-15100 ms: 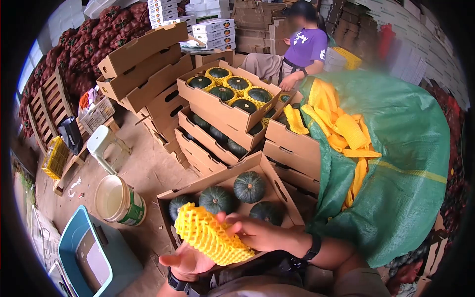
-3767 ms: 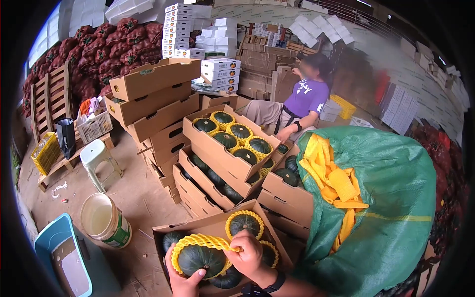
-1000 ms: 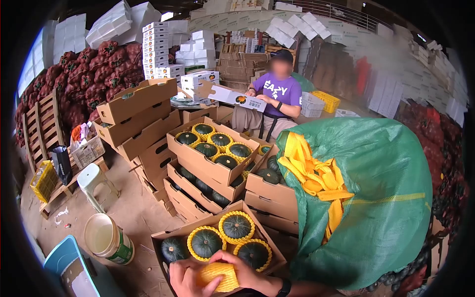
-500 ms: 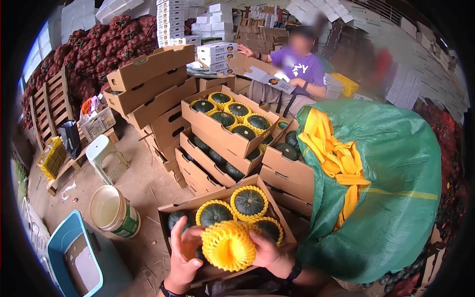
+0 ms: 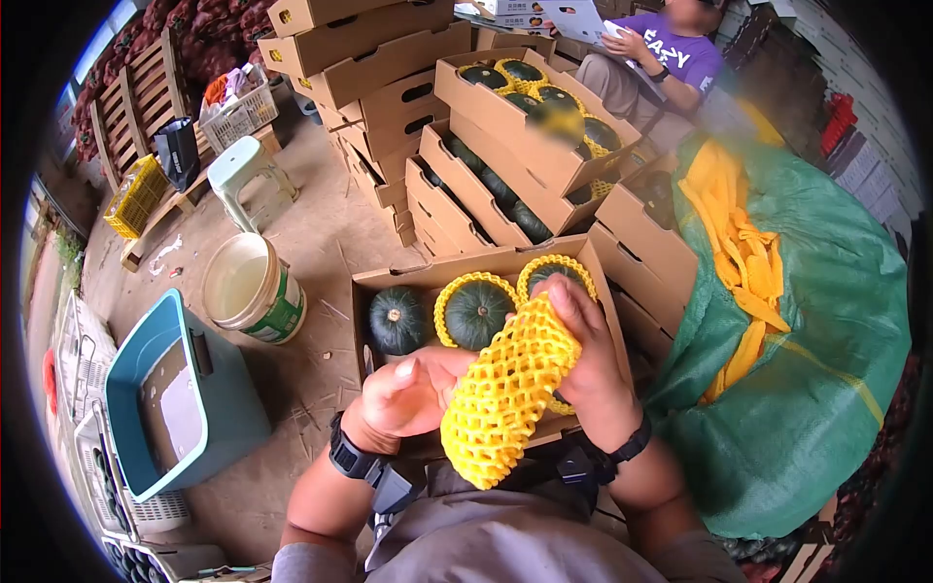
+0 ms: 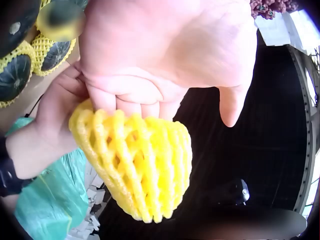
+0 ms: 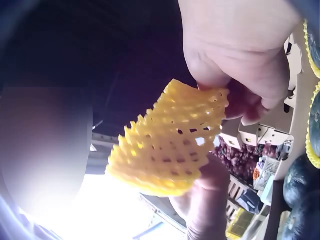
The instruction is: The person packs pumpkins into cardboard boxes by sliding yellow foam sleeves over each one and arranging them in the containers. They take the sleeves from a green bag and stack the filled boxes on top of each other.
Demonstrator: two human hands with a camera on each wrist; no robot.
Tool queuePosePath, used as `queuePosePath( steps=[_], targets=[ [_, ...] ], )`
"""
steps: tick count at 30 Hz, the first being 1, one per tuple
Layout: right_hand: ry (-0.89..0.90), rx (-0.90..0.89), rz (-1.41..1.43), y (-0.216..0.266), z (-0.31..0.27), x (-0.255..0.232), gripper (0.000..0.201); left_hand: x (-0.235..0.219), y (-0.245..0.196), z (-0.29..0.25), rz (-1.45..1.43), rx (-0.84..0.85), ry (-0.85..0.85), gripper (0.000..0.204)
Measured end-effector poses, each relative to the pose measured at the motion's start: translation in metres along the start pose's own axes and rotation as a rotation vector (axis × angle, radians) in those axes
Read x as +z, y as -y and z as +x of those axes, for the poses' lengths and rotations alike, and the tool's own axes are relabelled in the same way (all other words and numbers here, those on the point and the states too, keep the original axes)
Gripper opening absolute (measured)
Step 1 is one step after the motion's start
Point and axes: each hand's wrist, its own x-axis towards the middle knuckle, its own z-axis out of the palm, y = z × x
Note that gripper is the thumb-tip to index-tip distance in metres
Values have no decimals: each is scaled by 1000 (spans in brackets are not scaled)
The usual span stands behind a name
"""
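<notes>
In the head view my right hand (image 5: 598,369) pinches a yellow foam net sleeve (image 5: 510,389) at its upper end, close in front of my body. My left hand (image 5: 413,394) is palm up, with its thumb held apart. Its straight fingers reach into the sleeve's mouth in the left wrist view, fingertips hidden by the mesh (image 6: 145,165). Beyond both hands stands an open cardboard box (image 5: 466,260). At its left sits a bare dark green kabocha squash (image 5: 397,335); beside that is a squash in a yellow net (image 5: 478,316), with more netted ones partly hidden behind my right hand.
A green sack (image 5: 826,398) spilling yellow foam nets (image 5: 724,209) stands at right. Stacked boxes (image 5: 389,107) rise behind. At left are a blue tub (image 5: 238,398), a bucket (image 5: 219,301) and a stool (image 5: 243,160). A person in a purple shirt (image 5: 685,63) sits at the back.
Since 15 seconds ago, several squashes in the box have gained yellow nets. Over the last second the net sleeve has been opened and turned, and my left fingers have entered it. The view has tilted down.
</notes>
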Motion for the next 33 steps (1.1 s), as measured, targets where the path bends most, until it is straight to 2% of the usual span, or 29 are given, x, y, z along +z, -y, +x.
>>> queuePosePath(
  steps=[1, 2, 3, 5, 7, 8, 11, 12, 15, 16, 17, 19, 21, 23, 24, 27, 28, 30, 32, 33],
  targets=[
    [53, 91, -59, -10, -4, 0, 22, 9, 5, 1, -118, 162, 77, 103],
    [350, 142, -45, -32, -11, -8, 19, 18, 9, 2, -247, 313, 175, 112],
    [260, 117, -207, -45, -25, 6, 21, 30, 7, 1, -316, 423, 115, 118],
    [424, -74, -579, -56, -27, 1, 33, 41, -3, 6, -226, 426, 41, 120],
    [345, -437, -1263, -32, -24, -10, 49, 41, -7, 3, -124, 434, -91, 119],
    [285, -303, -1526, -30, -23, -18, 69, 39, -8, -4, -70, 433, -185, 117],
    [385, 12, -2051, -56, -36, -15, 81, 25, -6, -22, 96, 384, -393, 107],
    [357, -105, -2096, -68, -36, -14, 88, 19, -3, -28, 118, 376, -429, 105],
    [405, -39, -1844, -59, -29, -29, 87, 13, 5, -41, 136, 374, -490, 99],
    [376, -118, -1648, -53, -28, -36, 87, 12, 5, -46, 161, 369, -514, 99],
    [404, -15, -1444, -41, -27, -40, 91, 10, 5, -47, 182, 375, -537, 99],
    [323, 128, -611, -26, -32, -45, 97, 19, 4, -49, 149, 353, -582, 102],
    [336, 112, 173, -32, -36, -51, 98, 22, 7, -48, 168, 307, -586, 102],
    [347, 223, 537, -23, -33, -54, 92, 23, 14, -43, 130, 277, -556, 98],
    [355, 160, 633, -32, -33, -56, 86, 25, 17, -39, 132, 253, -537, 97],
    [262, 143, 735, -39, -35, -58, 84, 26, 23, -31, 123, 231, -477, 93],
    [309, 110, 639, -39, -34, -59, 83, 27, 24, -29, 134, 224, -475, 92],
    [165, 17, 447, -40, -37, -58, 81, 31, 24, -28, 108, 202, -481, 95],
    [-1, -121, 81, -39, -38, -48, 79, 31, 26, -26, 244, 195, -470, 102],
    [0, -273, -178, -41, -41, -27, 75, 31, 30, -24, 313, 193, -469, 105]
  ],
)
